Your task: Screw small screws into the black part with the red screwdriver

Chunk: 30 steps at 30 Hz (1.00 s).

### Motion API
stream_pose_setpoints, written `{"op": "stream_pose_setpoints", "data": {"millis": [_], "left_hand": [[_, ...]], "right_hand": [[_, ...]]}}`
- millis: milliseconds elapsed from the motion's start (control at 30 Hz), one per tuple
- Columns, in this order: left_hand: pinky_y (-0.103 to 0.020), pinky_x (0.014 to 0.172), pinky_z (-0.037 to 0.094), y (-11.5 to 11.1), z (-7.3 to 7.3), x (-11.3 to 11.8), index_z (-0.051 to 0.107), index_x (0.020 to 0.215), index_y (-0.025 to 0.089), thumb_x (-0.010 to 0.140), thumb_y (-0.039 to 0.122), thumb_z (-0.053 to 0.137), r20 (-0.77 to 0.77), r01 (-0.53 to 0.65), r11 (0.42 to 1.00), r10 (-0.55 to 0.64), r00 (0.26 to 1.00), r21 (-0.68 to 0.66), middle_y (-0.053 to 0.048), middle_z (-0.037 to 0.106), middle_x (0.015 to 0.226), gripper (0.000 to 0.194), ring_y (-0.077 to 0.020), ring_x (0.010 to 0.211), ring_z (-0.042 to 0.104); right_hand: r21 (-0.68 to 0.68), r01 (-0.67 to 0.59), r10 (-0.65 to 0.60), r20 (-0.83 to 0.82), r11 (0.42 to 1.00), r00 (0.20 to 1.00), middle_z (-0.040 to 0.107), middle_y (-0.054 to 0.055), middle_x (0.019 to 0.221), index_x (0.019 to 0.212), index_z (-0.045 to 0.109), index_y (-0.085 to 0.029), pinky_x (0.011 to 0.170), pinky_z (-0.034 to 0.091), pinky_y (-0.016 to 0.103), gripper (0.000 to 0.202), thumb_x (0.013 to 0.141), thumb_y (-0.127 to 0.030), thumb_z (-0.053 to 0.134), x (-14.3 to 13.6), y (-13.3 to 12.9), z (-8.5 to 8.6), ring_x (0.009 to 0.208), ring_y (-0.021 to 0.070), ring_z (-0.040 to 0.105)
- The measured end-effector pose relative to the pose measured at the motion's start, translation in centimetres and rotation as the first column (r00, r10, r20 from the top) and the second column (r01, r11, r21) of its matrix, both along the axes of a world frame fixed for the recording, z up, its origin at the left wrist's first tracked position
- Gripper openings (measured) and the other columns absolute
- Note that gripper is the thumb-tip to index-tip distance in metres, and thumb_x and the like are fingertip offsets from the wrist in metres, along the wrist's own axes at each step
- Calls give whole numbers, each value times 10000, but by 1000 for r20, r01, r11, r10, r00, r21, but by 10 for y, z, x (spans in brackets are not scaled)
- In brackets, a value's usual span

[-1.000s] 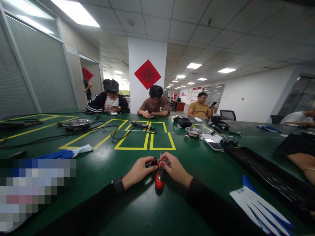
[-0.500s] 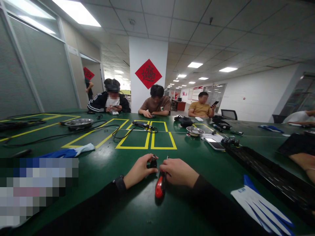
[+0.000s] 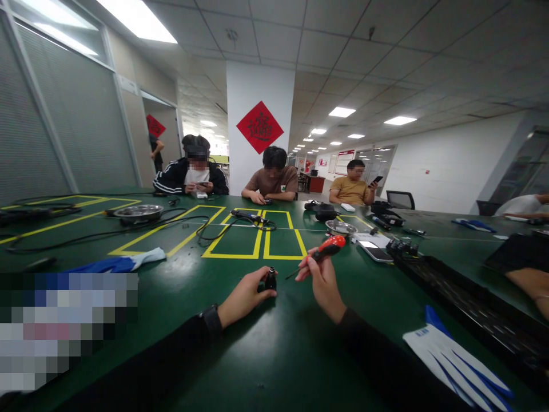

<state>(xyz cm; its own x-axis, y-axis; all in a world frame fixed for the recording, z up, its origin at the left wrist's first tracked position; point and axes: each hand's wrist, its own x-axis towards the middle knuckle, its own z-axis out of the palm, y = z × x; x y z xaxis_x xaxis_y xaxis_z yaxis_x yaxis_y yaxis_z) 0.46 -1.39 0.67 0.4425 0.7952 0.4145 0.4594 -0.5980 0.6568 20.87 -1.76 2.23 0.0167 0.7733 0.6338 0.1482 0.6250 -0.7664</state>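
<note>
- The black metal-tipped part (image 3: 271,281) is being held upright over the counter (image 3: 274,357), clamped between thumb and fingers of the left grip (image 3: 243,296); whether its base is being supported cannot be told.
- The red-and-black screwdriver (image 3: 329,247) is being clamped in the right grip (image 3: 323,280), at two o'clock from the part, its shaft being pointed towards eight o'clock, near but apart.
- The left thumb could be jabbed, since the shaft is being aimed close by.
- Aim could be lost, because the handle is being pinched near its front, its rear being left unsupported towards two o'clock.
- The part could be tipped if sideways force is being applied.
</note>
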Motion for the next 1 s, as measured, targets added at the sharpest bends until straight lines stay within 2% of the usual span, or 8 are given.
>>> {"op": "stream_pose_setpoints", "data": {"millis": [33, 100, 167, 367, 500, 633, 833, 1000], "left_hand": [[-275, 790, 429, 0, 0, 0, 552, 1002, 183, 721, 270, 635, 4, 2, 1000, -2, 1000, -3, -25, 629, 948, 305, -182, 877, 574], [-268, 757, 432, -1, 2, 1, 560, 959, 173, 722, 279, 632, 0, -7, 1000, 7, 1000, -17, -19, 630, 896, 270, -176, 832, 572], [-263, 725, 431, -3, 3, 1, 562, 913, 166, 719, 298, 632, -16, -26, 999, 25, 1000, -25, -15, 626, 849, 245, -171, 789, 564], [-243, 671, 407, -8, 7, 0, 552, 861, 165, 723, 343, 629, -54, -38, 999, 40, 998, 24, -16, 609, 814, 239, -159, 738, 535], [-233, 659, 395, -6, 4, 1, 536, 833, 164, 732, 351, 620, -63, -44, 998, 47, 997, 40, -6, 597, 798, 229, -149, 723, 525], [-229, 651, 393, -5, 3, 1, 531, 831, 159, 744, 357, 607, -75, -42, 998, 45, 996, 46, -4, 590, 787, 229, -146, 716, 521], [-243, 685, 413, -7, 9, -2, 571, 896, 159, 769, 359, 568, -92, -6, 1000, 8, 996, 27, -21, 615, 816, 238, -156, 725, 542], [-258, 739, 429, -6, 11, -4, 618, 898, 160, 782, 360, 534, -75, 4, 1000, -7, 997, -31, -33, 643, 837, 246, -176, 771, 560]], "right_hand": [[-5, 17, -18, -83, 1000, 996, 555, 2, 791, 1073, 369, -197, 513, 483, 252, 200, 913, -308, 323, -4, -1, -3, 508, 107, 572], [-1, 34, -34, -128, 999, 991, 556, -4, 784, 1069, 365, -204, 516, 490, 249, 208, 903, -329, 367, -13, -8, -8, 504, 104, 575], [31, 13, -9, -113, 999, 994, 560, 6, 793, 1037, 378, -199, 527, 500, 257, 203, 894, -341, 396, -20, -16, -10, 518, 110, 586], [141, -66, 68, -9, 988, 998, 562, 23, 790, 929, 427, -204, 626, 509, 310, 164, 913, -334, 328, -30, -35, -8, 583, 134, 602], [143, -97, 82, 107, 985, 991, 564, 25, 751, 878, 487, -192, 705, 493, 329, 188, 910, -312, 345, -29, -33, -10, 699, 164, 616], [124, -84, 62, 168, 989, 984, 579, 43, 762, 881, 518, -185, 709, 486, 328, 215, 913, -300, 339, -27, -31, -11, 782, 187, 614], [132, -55, 33, 161, 990, 986, 595, 67, 821, 880, 539, -179, 702, 482, 322, 243, 915, -296, 329, -26, -31, -12, 765, 182, 611], [122, -103, 93, 79, 987, 992, 584, 49, 808, 879, 539, -173, 671, 486, 305, 218, 907, -303, 366, -27, -30, -12, 679, 153, 605]]}}
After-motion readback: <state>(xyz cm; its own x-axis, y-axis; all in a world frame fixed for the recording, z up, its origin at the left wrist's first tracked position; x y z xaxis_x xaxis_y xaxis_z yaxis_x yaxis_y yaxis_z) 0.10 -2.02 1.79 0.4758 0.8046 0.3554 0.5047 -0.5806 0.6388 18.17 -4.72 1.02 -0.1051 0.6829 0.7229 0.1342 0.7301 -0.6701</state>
